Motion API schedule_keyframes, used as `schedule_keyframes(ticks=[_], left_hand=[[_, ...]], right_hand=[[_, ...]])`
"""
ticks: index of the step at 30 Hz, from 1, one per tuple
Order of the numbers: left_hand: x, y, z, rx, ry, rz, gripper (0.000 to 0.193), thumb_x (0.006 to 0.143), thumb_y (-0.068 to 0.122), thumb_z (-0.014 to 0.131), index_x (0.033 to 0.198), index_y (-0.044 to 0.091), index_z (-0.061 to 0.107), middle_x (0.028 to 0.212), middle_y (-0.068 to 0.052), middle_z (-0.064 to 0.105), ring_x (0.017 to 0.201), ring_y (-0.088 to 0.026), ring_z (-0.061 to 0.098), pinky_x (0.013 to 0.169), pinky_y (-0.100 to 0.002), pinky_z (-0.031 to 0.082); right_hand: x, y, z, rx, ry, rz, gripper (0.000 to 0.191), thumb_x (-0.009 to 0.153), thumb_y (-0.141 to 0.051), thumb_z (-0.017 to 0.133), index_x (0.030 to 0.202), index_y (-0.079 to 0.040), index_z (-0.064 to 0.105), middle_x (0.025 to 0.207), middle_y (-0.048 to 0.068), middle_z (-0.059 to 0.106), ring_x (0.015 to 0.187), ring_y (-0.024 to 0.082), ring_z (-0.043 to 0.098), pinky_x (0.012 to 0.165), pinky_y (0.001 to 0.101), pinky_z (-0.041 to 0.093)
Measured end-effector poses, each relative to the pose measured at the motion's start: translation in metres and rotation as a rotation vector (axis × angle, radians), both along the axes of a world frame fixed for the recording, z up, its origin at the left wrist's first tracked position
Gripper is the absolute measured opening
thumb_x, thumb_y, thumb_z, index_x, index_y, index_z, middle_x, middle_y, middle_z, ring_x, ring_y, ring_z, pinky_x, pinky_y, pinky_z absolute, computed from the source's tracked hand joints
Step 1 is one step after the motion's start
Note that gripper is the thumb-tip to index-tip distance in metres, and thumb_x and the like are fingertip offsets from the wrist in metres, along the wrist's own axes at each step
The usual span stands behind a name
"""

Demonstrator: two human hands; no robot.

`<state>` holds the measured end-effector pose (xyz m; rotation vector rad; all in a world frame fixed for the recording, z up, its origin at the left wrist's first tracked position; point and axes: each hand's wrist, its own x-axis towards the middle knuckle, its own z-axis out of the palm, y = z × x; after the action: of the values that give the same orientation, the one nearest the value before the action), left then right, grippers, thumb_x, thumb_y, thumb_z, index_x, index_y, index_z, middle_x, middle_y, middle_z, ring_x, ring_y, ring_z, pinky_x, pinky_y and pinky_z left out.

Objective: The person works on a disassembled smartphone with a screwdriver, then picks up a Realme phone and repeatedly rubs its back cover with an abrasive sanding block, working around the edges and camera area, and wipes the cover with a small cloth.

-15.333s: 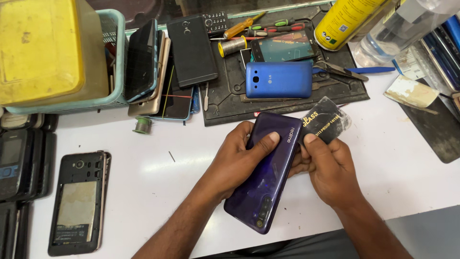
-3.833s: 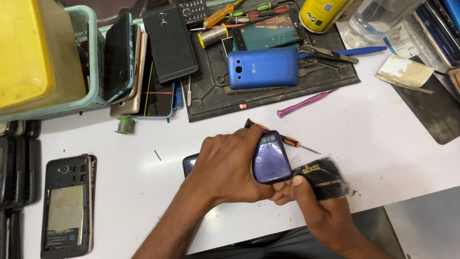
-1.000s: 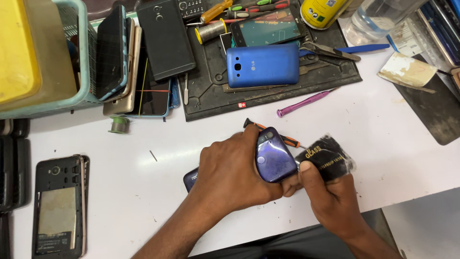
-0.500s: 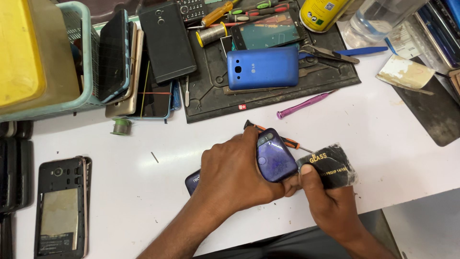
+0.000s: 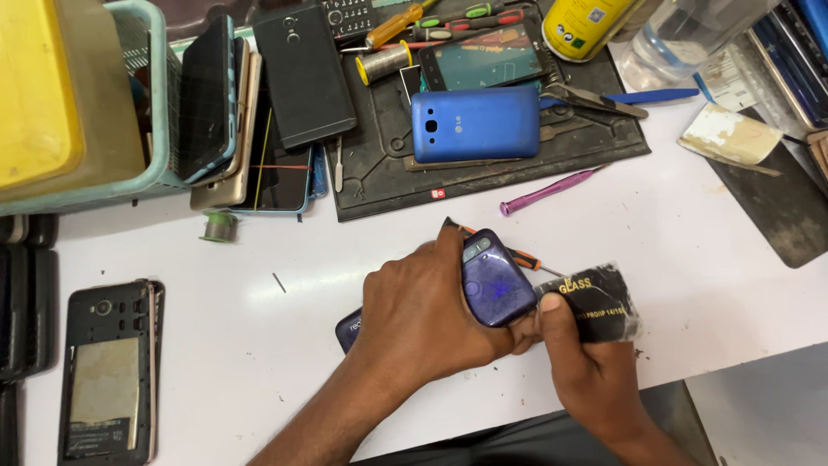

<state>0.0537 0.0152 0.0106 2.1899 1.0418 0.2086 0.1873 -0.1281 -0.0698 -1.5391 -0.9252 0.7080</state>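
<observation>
My left hand [image 5: 427, 315] clamps a dark purple phone [image 5: 493, 280] down on the white table [image 5: 285, 345], back cover up, camera end toward the right. Only that end and a corner by my wrist show; the hand hides the rest. My right hand [image 5: 586, 362] pinches a thin black card with gold print [image 5: 595, 302], and the card's edge meets the phone's right side. A small orange-handled screwdriver [image 5: 517, 256] lies just behind the phone.
A black work mat [image 5: 379, 173] at the back holds a blue phone [image 5: 474, 123], a black phone [image 5: 304, 73] and tools. A pink screwdriver [image 5: 548, 191] lies in front of it. At far left are a teal basket [image 5: 138, 181] and an opened phone frame [image 5: 108, 371].
The purple phone has been turned from lengthwise in both hands to flat under my left hand. Over the last second the card has stayed at its edge, shifting slightly.
</observation>
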Motion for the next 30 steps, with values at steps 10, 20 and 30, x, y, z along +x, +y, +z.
schedule_keyframes(ticks=[10,20,30], left_hand=[[-0.004,0.007,0.007,-0.091,-0.034,0.045,0.075,0.051,0.057,0.084,0.098,0.002,0.065,0.080,-0.014,0.075,0.073,-0.031,0.076,0.071,-0.041,0.059],[-0.019,0.015,-0.015,-0.823,-0.288,0.010,0.062,0.088,0.053,0.059,0.114,-0.003,0.068,0.082,-0.009,0.070,0.072,-0.014,0.066,0.062,-0.027,0.051],[-0.017,0.011,-0.032,-0.950,-0.462,-0.020,0.069,0.090,0.057,0.059,0.116,-0.006,0.068,0.081,-0.010,0.071,0.068,-0.011,0.067,0.057,-0.022,0.052]], right_hand=[[0.019,0.024,0.016,-0.142,0.305,0.029,0.027,0.103,-0.019,0.052,0.088,0.003,0.062,0.072,0.013,0.070,0.058,0.021,0.070,0.054,0.0359,0.061],[0.033,0.032,0.052,-0.062,0.523,0.166,0.031,0.101,-0.023,0.049,0.086,0.003,0.056,0.077,0.021,0.069,0.067,0.035,0.075,0.060,0.0448,0.064],[0.035,0.031,0.054,-0.002,0.533,0.128,0.024,0.101,-0.017,0.051,0.095,0.004,0.059,0.080,0.017,0.065,0.066,0.034,0.074,0.063,0.0483,0.067]])
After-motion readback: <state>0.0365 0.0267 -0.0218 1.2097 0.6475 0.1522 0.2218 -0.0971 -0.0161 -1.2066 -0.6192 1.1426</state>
